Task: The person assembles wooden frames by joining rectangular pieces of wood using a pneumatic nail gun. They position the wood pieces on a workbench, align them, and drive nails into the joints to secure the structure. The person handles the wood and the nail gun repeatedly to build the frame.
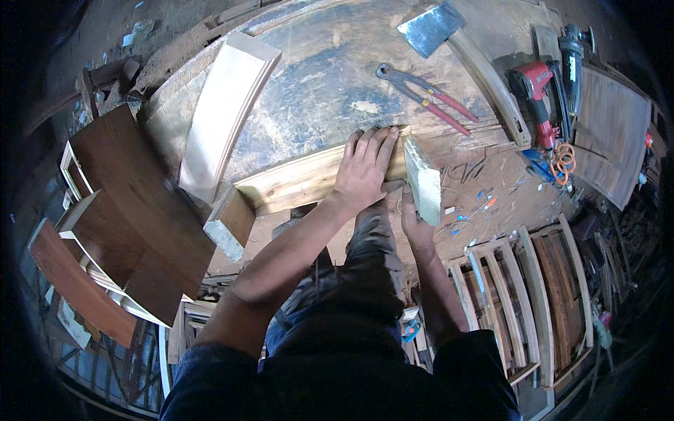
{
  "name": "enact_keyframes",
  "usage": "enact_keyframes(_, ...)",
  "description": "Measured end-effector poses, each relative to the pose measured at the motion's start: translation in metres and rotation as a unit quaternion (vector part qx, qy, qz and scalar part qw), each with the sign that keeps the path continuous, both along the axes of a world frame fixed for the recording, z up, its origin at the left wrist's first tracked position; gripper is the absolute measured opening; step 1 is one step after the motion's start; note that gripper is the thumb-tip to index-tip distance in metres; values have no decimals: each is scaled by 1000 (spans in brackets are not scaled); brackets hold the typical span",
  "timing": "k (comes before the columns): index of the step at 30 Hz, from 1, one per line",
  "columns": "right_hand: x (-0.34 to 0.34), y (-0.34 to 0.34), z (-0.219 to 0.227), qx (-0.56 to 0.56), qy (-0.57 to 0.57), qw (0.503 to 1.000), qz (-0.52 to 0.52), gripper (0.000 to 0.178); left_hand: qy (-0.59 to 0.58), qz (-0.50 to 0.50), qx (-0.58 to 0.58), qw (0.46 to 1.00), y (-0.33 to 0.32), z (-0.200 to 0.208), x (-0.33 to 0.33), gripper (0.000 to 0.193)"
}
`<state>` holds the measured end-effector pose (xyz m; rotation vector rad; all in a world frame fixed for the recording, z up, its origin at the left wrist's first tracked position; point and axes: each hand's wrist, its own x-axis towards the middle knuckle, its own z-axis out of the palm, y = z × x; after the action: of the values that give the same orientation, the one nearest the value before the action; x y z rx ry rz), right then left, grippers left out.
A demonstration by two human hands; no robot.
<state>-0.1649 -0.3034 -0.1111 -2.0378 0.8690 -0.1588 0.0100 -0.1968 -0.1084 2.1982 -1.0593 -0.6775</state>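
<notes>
A pale wooden drawer frame point(295, 179), a long board with a short end board at each end, rests at the near edge of the workbench. My left hand point(364, 168) grips its long board near the right end, fingers together over the far edge. My right hand point(415, 221) holds the right end board point(423, 182) from below; that board hides part of its fingers. At the other end, the left end board point(232, 223) juts toward me. Beyond the frame lie red-handled pincers point(425, 98) and a hammer point(432, 29) with a wooden handle.
A pale drawer front point(228, 116) lies on the workbench point(316, 77). Brown cabinet panels point(140, 203) stand at left. A red nail gun point(537, 98) and an angle grinder point(572, 63) sit far right. Slatted wooden frames point(523, 302) stack near right, beside scraps on the floor.
</notes>
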Motion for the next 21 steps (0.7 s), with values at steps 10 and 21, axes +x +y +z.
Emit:
enact_keyframes(10,3,-3,-4,11,35,999,21,57,-28,-20,27,999,3,-9,-2,102)
enact_keyframes(21,-6,-6,-12,-6,52,999,10,42,-60,27,-90,994,-17,-13,0,80)
